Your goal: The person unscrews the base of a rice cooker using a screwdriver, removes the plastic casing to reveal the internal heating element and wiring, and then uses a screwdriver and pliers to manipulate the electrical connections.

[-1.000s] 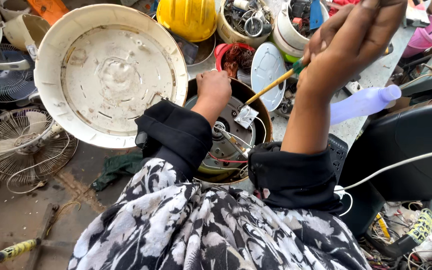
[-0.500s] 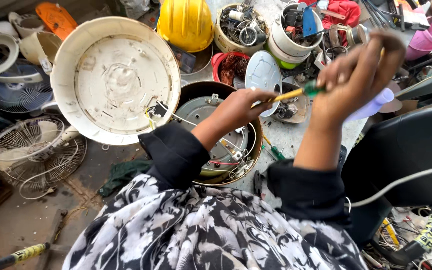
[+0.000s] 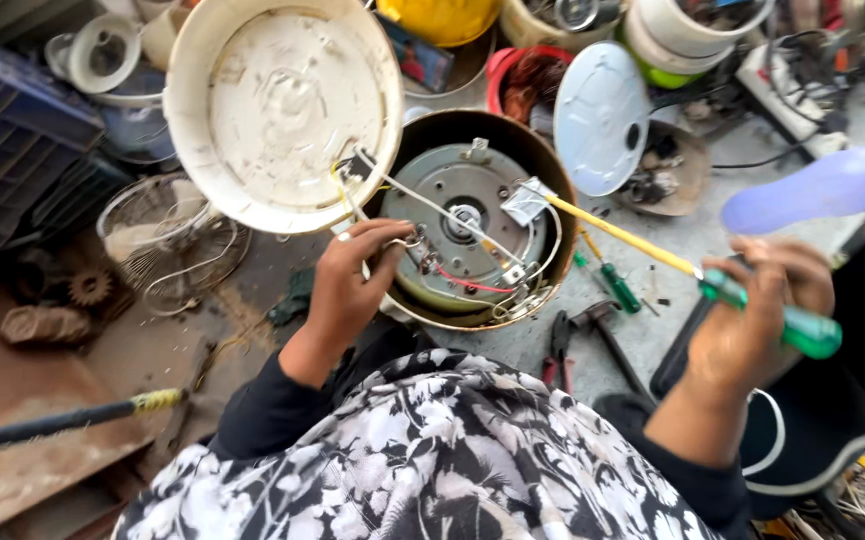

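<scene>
Left hand (image 3: 353, 285) pinches wires at motor (image 3: 468, 235) rim, steadying them. Right hand (image 3: 753, 325) grips green-handled screwdriver (image 3: 693, 275), shaft angled toward motor, tip at small metal tab. White cover (image 3: 288, 105) lies beyond left hand, lifted aside, exposing motor.

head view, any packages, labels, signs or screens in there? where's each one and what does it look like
Small printed box or card: top centre, between the cream round cover and the yellow tub; flat rectangle, blue with a reddish picture, partly hidden.
No clear labels, signs or screens.
</scene>
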